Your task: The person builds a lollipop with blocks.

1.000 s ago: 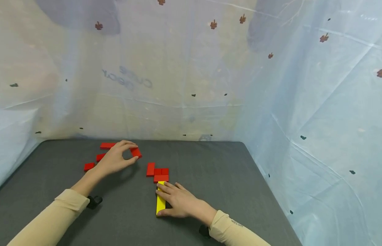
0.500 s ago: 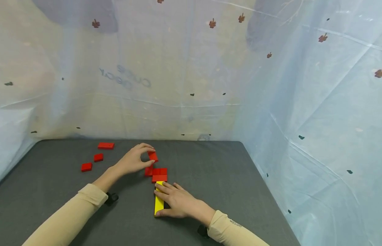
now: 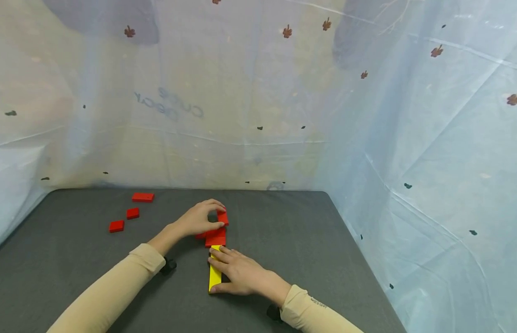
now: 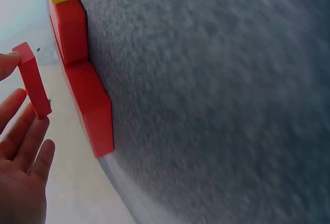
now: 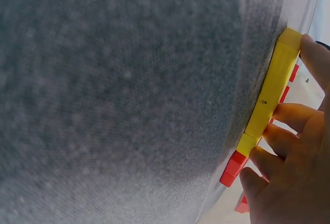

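Note:
My left hand (image 3: 198,219) pinches a red block (image 3: 223,217) between thumb and fingers, above the far end of a cluster of red blocks (image 3: 215,240). In the left wrist view the held block (image 4: 35,85) is tilted and apart from the red row (image 4: 85,82) below it. My right hand (image 3: 243,274) rests with its fingers extended on a long yellow block (image 3: 214,274), thumb near the close end. A shorter yellow piece (image 5: 246,144) adjoins it in the right wrist view, followed by red ones. A dark patch beneath the right hand is mostly hidden.
Three loose red blocks lie at the far left: a long one (image 3: 143,197) and two short ones (image 3: 133,213), (image 3: 116,226). The grey tabletop (image 3: 308,249) ends at the back against a hanging patterned sheet (image 3: 250,92), which also runs along the right side.
My left hand has carried the red block rightward from beside the loose blocks to over the red cluster. The right hand has stayed on the yellow block.

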Action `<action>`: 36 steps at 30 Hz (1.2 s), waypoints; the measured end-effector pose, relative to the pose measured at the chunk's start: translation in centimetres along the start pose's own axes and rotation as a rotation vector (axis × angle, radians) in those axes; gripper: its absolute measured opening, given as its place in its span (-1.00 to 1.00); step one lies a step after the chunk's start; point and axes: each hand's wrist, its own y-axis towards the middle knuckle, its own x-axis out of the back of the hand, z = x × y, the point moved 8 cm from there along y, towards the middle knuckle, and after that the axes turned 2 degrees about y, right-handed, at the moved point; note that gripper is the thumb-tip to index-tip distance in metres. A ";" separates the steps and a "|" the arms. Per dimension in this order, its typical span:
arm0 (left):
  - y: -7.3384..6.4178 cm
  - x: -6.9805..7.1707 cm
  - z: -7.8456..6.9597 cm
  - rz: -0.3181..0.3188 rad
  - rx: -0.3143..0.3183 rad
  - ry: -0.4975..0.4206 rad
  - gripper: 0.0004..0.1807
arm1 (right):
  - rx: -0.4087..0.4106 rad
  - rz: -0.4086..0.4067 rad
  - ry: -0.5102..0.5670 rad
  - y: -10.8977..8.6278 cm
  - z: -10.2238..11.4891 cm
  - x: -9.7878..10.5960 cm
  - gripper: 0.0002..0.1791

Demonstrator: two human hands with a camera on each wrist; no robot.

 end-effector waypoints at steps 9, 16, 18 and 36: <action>0.9 -1.7 -0.7 0.076 0.001 0.032 -0.57 | 0.005 0.018 0.012 -0.1 0.0 0.0 -0.13; 1.5 -2.7 -1.5 0.126 -0.027 0.061 -0.57 | 0.017 0.003 -0.008 -0.1 0.1 0.2 -0.13; 1.7 -3.0 -1.6 0.142 -0.030 0.073 -0.57 | 0.015 0.005 -0.009 -0.1 0.1 0.2 -0.13; 1.8 -4.0 -1.3 0.191 -0.035 0.112 -0.65 | 0.003 0.012 -0.006 -0.2 0.0 0.2 -0.14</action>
